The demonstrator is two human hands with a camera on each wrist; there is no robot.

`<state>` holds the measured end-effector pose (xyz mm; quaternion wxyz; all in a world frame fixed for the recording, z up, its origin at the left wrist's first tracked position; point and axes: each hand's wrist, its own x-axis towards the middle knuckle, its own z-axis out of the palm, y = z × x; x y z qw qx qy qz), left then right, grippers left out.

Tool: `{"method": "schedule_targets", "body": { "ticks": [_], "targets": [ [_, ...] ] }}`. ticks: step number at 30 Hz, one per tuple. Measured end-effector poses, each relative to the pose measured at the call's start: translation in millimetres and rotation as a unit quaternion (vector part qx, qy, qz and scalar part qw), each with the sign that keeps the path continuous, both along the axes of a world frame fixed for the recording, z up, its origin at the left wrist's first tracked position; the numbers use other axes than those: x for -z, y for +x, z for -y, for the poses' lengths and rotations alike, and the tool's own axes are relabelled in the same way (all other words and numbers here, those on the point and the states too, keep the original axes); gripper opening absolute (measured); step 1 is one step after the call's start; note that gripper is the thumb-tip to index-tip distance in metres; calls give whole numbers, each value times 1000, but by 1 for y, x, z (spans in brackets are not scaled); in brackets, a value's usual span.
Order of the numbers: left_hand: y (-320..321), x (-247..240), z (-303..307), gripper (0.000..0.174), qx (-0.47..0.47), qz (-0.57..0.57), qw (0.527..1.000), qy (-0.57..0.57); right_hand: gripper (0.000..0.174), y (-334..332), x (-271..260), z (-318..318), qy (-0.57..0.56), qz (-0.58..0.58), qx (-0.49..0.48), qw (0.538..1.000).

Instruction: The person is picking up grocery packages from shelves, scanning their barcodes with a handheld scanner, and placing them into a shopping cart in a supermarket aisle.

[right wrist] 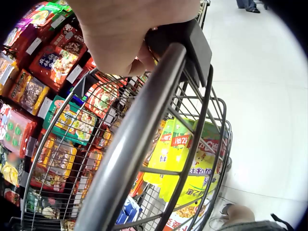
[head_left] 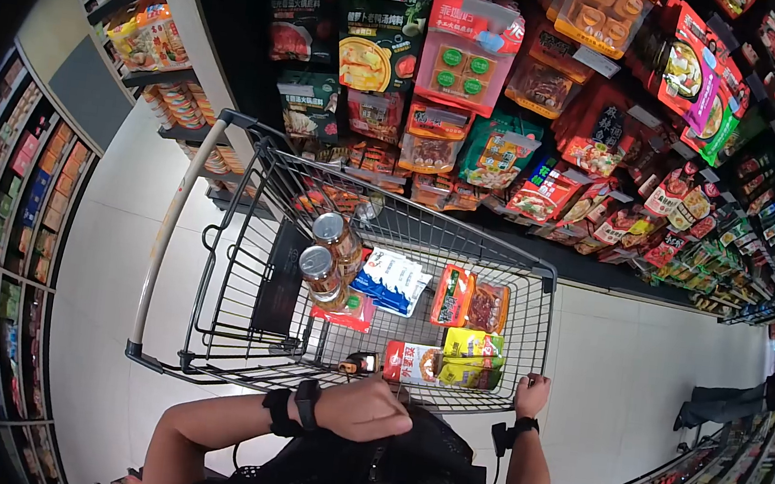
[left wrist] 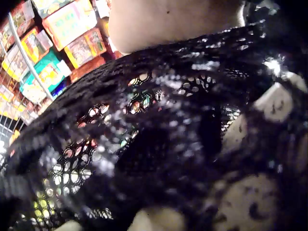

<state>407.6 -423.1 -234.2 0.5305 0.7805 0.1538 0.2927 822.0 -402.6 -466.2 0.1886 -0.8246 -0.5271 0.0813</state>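
A metal shopping cart [head_left: 384, 189] stands in front of me. At its near right corner, my right hand [head_left: 531, 392] grips the cart's thick dark top rail [right wrist: 132, 139] beside a black plastic corner cap [right wrist: 185, 41]. My left hand [head_left: 368, 409] is bent in front of my body, over a black openwork garment [left wrist: 159, 125] that fills much of the left wrist view. Its fingers look curled, but I cannot tell whether they hold the cloth. In the cart lie two lidded jars [head_left: 325, 268], blue-and-white packs [head_left: 391, 281], red packs [head_left: 453, 295] and yellow pouches [head_left: 473, 357].
A shelf wall of hanging food packets [head_left: 471, 51] runs along the cart's far side. More shelves [head_left: 24, 201] stand at the left across a pale tiled floor [head_left: 98, 305]. Another person [head_left: 723, 405] is farther along the aisle at the right.
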Motion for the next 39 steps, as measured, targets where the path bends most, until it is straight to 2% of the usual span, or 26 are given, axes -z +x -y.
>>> {"method": "schedule_targets", "body": {
  "ticks": [2, 6, 8, 11, 13, 14, 15, 16, 17, 19, 20, 21, 22, 23, 24, 25, 26, 28, 29, 31, 34, 35, 36, 38, 39],
  "targets": [
    [12, 11, 4, 33, 15, 18, 1000, -14, 18, -7, 3, 5, 10, 22, 27, 999],
    [41, 8, 4, 35, 126, 31, 989, -69, 16, -5, 3, 7, 55, -61, 59, 995],
    [46, 4, 7, 36, 163, 56, 984, -33, 18, -6, 5, 1, 35, -74, 84, 993],
    [41, 1, 0, 34, 234, 17, 971, -51, 17, -9, -7, -7, -8, -62, 91, 994],
    [40, -11, -7, 32, 237, 31, 970, -46, 24, -33, -36, -23, 100, 128, 24, 986],
    [40, -15, -12, 30, 234, 46, 970, -40, 27, -41, -45, -37, 113, 82, -34, 990],
    [39, -15, -16, 26, 259, 10, 965, -44, 30, -52, -54, -54, 126, 34, -93, 987],
    [39, -13, -21, 26, 261, 11, 964, -45, 26, -65, -65, -73, 77, -75, -149, 983],
    [39, -10, -26, 25, 273, 9, 960, -61, 25, -77, -59, -90, 45, -129, -187, 973],
    [35, -9, -38, 21, 285, -9, 953, -103, 28, -103, -36, -122, -39, -120, -276, 953],
    [32, -10, -44, 21, 279, -9, 954, -107, 30, -109, -9, -139, -107, -58, -333, 935],
    [29, -11, -51, 20, 250, -12, 959, -130, 33, -120, 13, -148, -100, -22, -367, 924],
    [25, -12, -59, 19, 221, -15, 963, -152, 35, -137, 10, -157, -176, -1, -379, 909],
    [20, -12, -67, 17, 189, -2, 967, -171, 33, -146, 31, -164, -164, 36, -420, 892],
    [13, -7, -70, 17, 150, -28, 972, -180, 32, -161, 41, -172, -214, 53, -449, 866],
    [7, -4, -78, 17, 113, -56, 966, -226, 33, -167, 79, -179, -182, 89, -510, 836],
    [1, -1, -83, 16, 77, -81, 955, -273, 30, -180, 88, -181, -224, 148, -534, 802],
    [-10, 13, -85, 17, -56, -80, 934, -343, 27, -192, 112, -185, -172, 222, -603, 747],
    [-15, 25, -83, 18, -115, -89, 927, -346, 27, -195, 120, -187, -175, 219, -606, 744],
    [-22, 44, -81, 20, -213, -92, 904, -360, 26, -199, 119, -191, -282, 298, -572, 711],
    [-21, 53, -83, 21, -298, -52, 869, -392, 24, -191, 124, -197, -250, 330, -605, 680],
    [-21, 58, -84, 21, -302, -45, 866, -395, 24, -182, 123, -196, -182, 308, -608, 709],
    [-19, 65, -86, 21, -307, -37, 865, -396, 24, -176, 118, -197, -182, 311, -608, 707],
    [-13, 71, -93, 21, -307, -12, 863, -402, 25, -163, 111, -199, -158, 291, -558, 761],
    [-10, 70, -97, 21, -306, -7, 863, -403, 25, -153, 107, -198, -101, 306, -543, 776]
  ]
}}
